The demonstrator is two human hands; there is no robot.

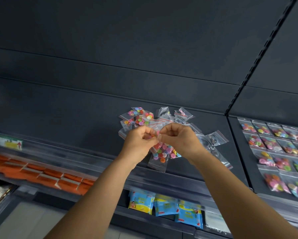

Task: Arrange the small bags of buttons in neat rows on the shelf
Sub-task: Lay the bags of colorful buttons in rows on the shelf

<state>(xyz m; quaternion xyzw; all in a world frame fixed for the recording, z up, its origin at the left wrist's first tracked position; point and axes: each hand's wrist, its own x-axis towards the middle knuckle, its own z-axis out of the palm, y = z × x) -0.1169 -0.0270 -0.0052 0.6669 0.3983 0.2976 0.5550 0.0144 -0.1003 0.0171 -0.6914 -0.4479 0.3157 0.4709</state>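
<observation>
Two hands are meeting at the centre of the frame, both arms reaching up from the lower edge. The left hand point(140, 141) and the right hand point(180, 140) are each curling their fingers and pinching the top of one small clear bag point(159, 153) filled with coloured buttons, which is hanging between them just above the shelf point(76, 118).

Behind and around the hands, a loose pile of bags point(150, 118) is lying on the dark grey shelf surface; roughly a dozen are overlapping there, too tangled to count exactly. A few of them are holding dark items rather than bright buttons, such as the one point(215, 139) at centre right.

At the right edge of the frame, on the neighbouring shelf section, arranged bags point(274, 152) are sitting in about four rows, some fifteen visible, several cut off by the frame edge.

In the lower left, orange packets point(41, 173) are lining a lower shelf, number unclear through blur. In the lower centre, three blue and yellow packs point(165, 206) are standing below. A slotted upright point(255, 66) is dividing the dark back panels in the upper right.
</observation>
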